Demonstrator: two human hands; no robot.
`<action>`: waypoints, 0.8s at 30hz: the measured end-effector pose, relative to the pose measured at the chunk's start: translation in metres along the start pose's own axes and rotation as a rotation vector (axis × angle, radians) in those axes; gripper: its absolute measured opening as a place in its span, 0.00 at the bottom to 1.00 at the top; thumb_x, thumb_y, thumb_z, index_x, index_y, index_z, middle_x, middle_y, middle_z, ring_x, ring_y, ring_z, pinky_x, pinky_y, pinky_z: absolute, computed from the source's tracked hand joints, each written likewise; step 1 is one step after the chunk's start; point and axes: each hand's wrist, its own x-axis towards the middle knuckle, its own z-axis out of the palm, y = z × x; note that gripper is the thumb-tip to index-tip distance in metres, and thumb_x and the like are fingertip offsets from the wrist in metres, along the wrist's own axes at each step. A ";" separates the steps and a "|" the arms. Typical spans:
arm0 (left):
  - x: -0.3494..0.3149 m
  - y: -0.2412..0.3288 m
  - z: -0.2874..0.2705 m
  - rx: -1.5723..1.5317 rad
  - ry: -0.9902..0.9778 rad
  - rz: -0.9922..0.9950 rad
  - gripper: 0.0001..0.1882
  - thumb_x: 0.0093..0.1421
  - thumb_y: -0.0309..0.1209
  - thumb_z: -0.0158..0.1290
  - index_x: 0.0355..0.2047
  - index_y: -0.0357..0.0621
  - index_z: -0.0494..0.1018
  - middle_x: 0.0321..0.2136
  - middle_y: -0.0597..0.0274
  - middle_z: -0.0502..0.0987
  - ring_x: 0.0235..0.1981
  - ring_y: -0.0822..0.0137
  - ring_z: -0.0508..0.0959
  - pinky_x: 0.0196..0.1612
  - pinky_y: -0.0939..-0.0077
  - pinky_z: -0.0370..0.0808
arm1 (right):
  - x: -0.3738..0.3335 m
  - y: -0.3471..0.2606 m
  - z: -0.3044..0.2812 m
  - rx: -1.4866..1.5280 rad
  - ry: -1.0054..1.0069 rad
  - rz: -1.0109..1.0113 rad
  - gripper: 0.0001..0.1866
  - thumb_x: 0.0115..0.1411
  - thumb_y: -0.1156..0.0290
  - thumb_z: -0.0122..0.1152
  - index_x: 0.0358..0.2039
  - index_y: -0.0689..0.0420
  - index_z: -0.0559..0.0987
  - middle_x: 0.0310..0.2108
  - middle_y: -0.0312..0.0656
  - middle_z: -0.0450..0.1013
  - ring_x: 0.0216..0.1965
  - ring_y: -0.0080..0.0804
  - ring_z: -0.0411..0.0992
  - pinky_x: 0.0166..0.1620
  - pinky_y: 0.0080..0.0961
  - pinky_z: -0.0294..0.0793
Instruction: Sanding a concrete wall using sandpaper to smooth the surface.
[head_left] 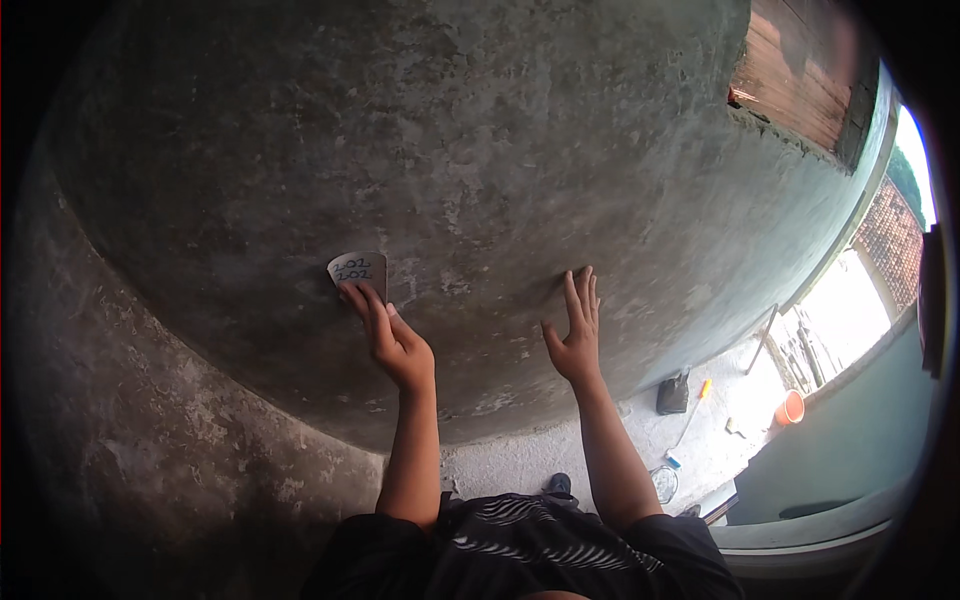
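Observation:
A grey plastered wall (470, 190) with pale, patchy spots fills most of the view in front of me. Against it, left of the middle, my left hand (398, 345) presses a small pale piece of sandpaper (358, 267) with its fingers. Dark marks show on the side of the sheet facing me, and its top edge is curved. Off to the right, my right hand (575, 335) has its fingers stretched upward, the fingertips at the wall and nothing held.
Another rough wall (160, 370) meets this one at left. A brick-filled opening (795, 75) sits upper right. On the floor (520, 460) at right are a dark container (673, 393), an orange-handled tool (706, 388), an orange bucket (790, 407) and a clear container (664, 484).

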 end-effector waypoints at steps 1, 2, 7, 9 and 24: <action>-0.004 0.010 0.010 0.001 0.008 0.001 0.24 0.72 0.19 0.41 0.68 0.27 0.59 0.72 0.35 0.52 0.74 0.39 0.52 0.72 0.53 0.58 | 0.000 0.004 -0.012 0.002 0.001 -0.008 0.44 0.57 0.73 0.62 0.74 0.53 0.58 0.78 0.47 0.45 0.78 0.51 0.42 0.74 0.56 0.44; -0.009 0.020 0.020 -0.008 -0.034 0.027 0.25 0.72 0.19 0.41 0.68 0.28 0.60 0.72 0.35 0.53 0.73 0.38 0.52 0.73 0.52 0.57 | 0.000 0.010 -0.023 0.056 0.012 -0.021 0.42 0.57 0.74 0.61 0.73 0.53 0.60 0.77 0.48 0.48 0.77 0.52 0.44 0.74 0.53 0.45; -0.040 0.060 0.069 -0.063 -0.164 0.130 0.26 0.70 0.19 0.44 0.68 0.30 0.61 0.71 0.33 0.56 0.72 0.34 0.54 0.73 0.45 0.54 | 0.029 0.057 -0.077 0.118 0.303 0.014 0.39 0.59 0.77 0.57 0.72 0.54 0.63 0.75 0.50 0.53 0.76 0.51 0.50 0.74 0.47 0.47; -0.049 0.063 0.078 -0.023 -0.167 0.150 0.26 0.70 0.19 0.44 0.68 0.31 0.62 0.71 0.34 0.56 0.72 0.35 0.55 0.72 0.43 0.54 | 0.045 0.082 -0.095 0.122 0.318 0.015 0.39 0.60 0.75 0.57 0.73 0.53 0.62 0.76 0.50 0.51 0.76 0.50 0.49 0.74 0.47 0.47; -0.056 0.102 0.101 0.130 -0.107 0.089 0.25 0.70 0.20 0.44 0.67 0.34 0.64 0.72 0.42 0.58 0.72 0.44 0.59 0.71 0.50 0.58 | 0.077 0.217 -0.093 -0.181 0.328 -0.035 0.41 0.73 0.38 0.35 0.77 0.48 0.48 0.79 0.49 0.35 0.79 0.54 0.33 0.74 0.58 0.32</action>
